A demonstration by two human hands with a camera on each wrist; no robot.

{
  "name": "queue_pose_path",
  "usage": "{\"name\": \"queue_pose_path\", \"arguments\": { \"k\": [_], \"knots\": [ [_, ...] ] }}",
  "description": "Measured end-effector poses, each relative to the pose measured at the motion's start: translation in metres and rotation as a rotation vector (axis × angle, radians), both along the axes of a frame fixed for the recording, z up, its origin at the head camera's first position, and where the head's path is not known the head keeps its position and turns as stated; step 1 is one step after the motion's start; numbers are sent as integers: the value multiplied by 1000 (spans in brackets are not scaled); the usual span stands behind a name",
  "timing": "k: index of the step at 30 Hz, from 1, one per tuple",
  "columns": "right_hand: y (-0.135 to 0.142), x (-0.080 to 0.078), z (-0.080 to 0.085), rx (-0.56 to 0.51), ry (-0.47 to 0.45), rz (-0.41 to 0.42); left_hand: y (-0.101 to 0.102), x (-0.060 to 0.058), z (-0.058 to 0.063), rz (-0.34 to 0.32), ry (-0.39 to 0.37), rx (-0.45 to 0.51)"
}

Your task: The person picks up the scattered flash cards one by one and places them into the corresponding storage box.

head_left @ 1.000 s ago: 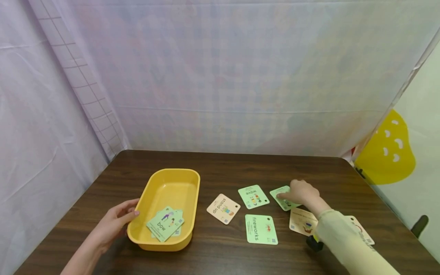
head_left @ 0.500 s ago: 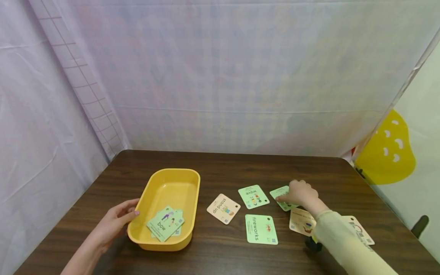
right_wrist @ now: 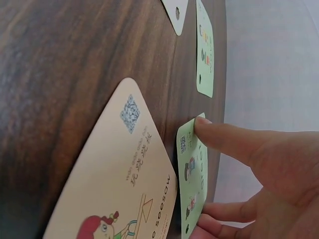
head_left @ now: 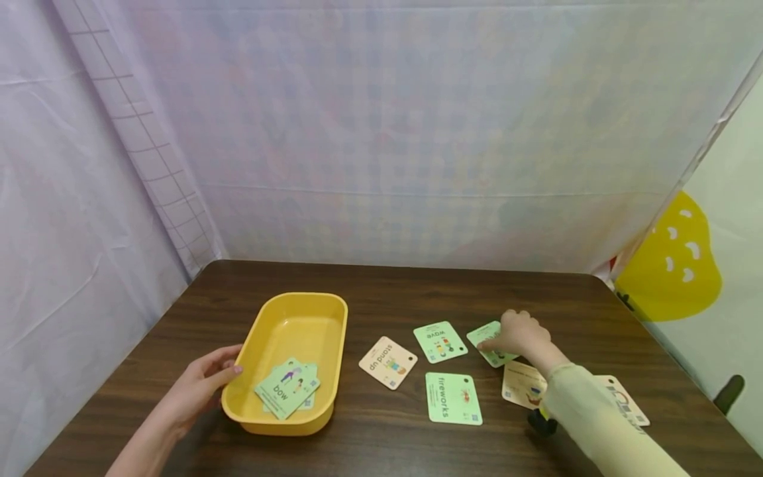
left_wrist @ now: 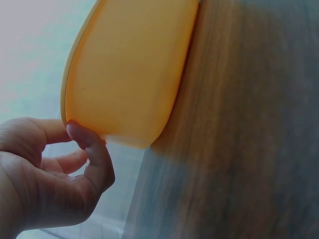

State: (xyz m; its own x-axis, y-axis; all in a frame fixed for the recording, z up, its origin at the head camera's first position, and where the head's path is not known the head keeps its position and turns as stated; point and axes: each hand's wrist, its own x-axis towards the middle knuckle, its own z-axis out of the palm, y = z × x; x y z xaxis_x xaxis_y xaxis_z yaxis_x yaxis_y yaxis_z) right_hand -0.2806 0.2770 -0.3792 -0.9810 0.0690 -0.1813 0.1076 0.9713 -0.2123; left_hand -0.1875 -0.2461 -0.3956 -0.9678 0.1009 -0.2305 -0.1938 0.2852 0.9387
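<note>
Pale green square card with rounded corners (right_wrist: 193, 172) sits right of centre on the dark brown wood-grain surface (head_left: 387, 298), under the person's right hand (head_left: 524, 334). Thumb and fingers pinch it from opposite edges, probably because something so thin and flat offers little else to hold; whether it is raised at all, I cannot tell. Just beside it, and perhaps touching, is a peach rounded card with a seesaw drawing (right_wrist: 124, 169), and another peach card (head_left: 622, 395) is partly covered by the pale yellow-green sleeve (head_left: 596, 417). Between the hand and the tray, a pale green card marked "wave" (head_left: 440, 342), a pale green card marked "fireworks" (head_left: 453, 397) and a peach card marked "stand up" (head_left: 387, 363) lie face up with gaps between them, a spacing that seems to leave every edge reachable. At the left stands a yellow rounded rectangular plastic-looking tray (head_left: 301, 331), its long side running away from the person. The left hand (head_left: 199, 387) pinches its near left rim, thumb on top and fingers curled at the outside, likely to steady it while the other arm reaches across. Inside, at the near end, a green card marked "bow" (head_left: 289, 391) tops a loose, fanned pile, as if the cards were simply dropped there.
</note>
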Motion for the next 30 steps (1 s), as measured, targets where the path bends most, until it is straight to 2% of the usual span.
{"name": "queue_pose_path", "arguments": {
  "k": [12, 30],
  "knots": [
    [-3, 0, 0, -12, 40, -11, 0, 0, 1, -8, -4, 2],
    [-2, -3, 8, -4, 9, 8, 0, 1, 1, 0, 1, 1]
  ]
}}
